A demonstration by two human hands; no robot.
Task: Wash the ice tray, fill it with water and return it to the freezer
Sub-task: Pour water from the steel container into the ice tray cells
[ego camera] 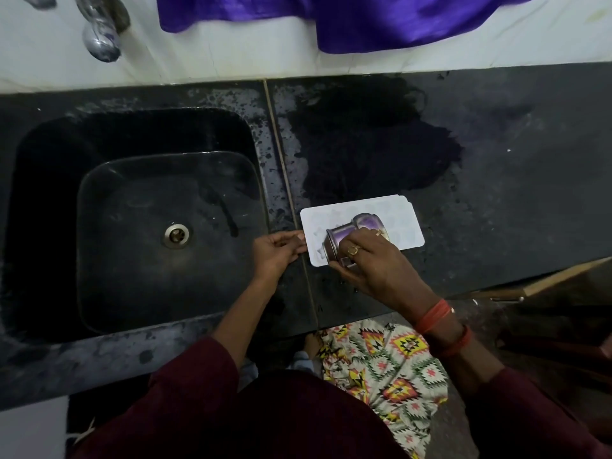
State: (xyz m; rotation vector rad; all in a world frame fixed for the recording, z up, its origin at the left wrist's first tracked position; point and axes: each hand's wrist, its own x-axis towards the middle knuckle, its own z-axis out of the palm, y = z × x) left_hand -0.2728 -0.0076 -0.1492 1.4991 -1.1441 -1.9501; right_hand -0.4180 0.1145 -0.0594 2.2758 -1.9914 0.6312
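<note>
A white ice tray [402, 220] lies flat on the dark counter [496, 193], just right of the sink. My right hand [367, 263] grips a small steel cup [351, 231] and holds it tipped on its side over the tray's left half, mouth toward the left. My left hand [278, 251] sits at the tray's left end, fingertips touching its short edge. The tray's cells under the cup and hand are hidden.
A black sink [99, 226] with a metal drain [176, 235] fills the left. A steel tap [101, 31] hangs above its back edge. Wet patches darken the counter behind the tray. Purple cloth [364, 18] hangs on the wall. The counter's front edge runs close below my hands.
</note>
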